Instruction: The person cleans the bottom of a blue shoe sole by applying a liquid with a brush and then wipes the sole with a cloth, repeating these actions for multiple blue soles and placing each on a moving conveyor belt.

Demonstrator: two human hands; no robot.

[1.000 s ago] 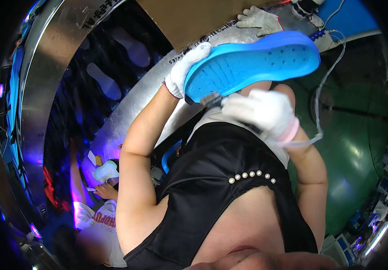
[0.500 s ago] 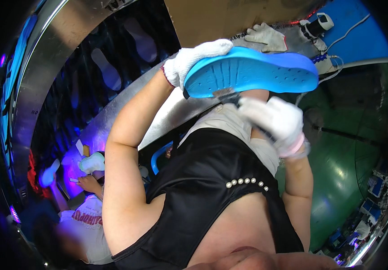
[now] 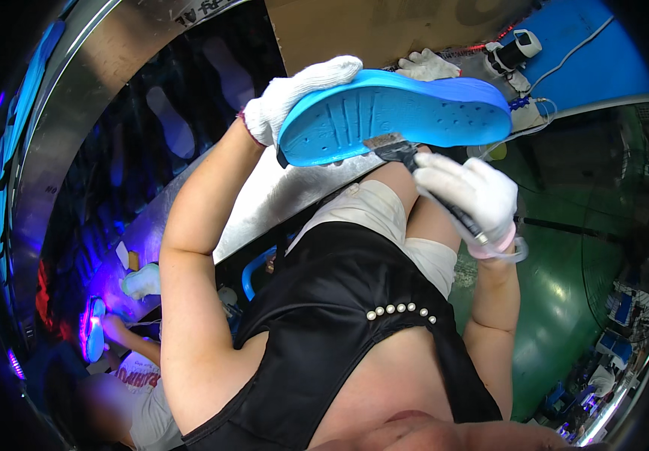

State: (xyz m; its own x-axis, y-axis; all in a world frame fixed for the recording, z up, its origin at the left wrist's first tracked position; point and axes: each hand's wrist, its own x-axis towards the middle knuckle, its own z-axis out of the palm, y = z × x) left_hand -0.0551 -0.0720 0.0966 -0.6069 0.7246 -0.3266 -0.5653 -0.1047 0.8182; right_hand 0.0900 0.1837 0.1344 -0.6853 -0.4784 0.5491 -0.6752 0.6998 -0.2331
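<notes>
My left hand [image 3: 294, 94], in a white knitted glove, is closed on the left end of a bright blue shoe sole [image 3: 430, 113]. The sole is held up tilted, its ridged and pitted face turned toward me. In my right hand [image 3: 479, 192], also gloved in white, is a flat brush [image 3: 396, 149] with a dark handle. The fingers wrap round that handle. Its bristle tip meets or overlaps the lower edge of the sole's face near the middle; whether it presses there I cannot tell.
Dark soles [image 3: 168, 120] lie on a black conveyor at the left, inside a metal rim. A metal bench [image 3: 249, 203] runs below the held sole. Behind stand a cardboard sheet [image 3: 369, 30], a spare white glove [image 3: 428, 65] and a white-and-black device [image 3: 518, 48]. A co-worker's hand [image 3: 118, 331] is beside another blue sole [image 3: 94, 331].
The held sole has shifted left in view with my left hand. The brush has moved right along the sole's lower edge. At lower left, the co-worker's blue sole has turned and moved down.
</notes>
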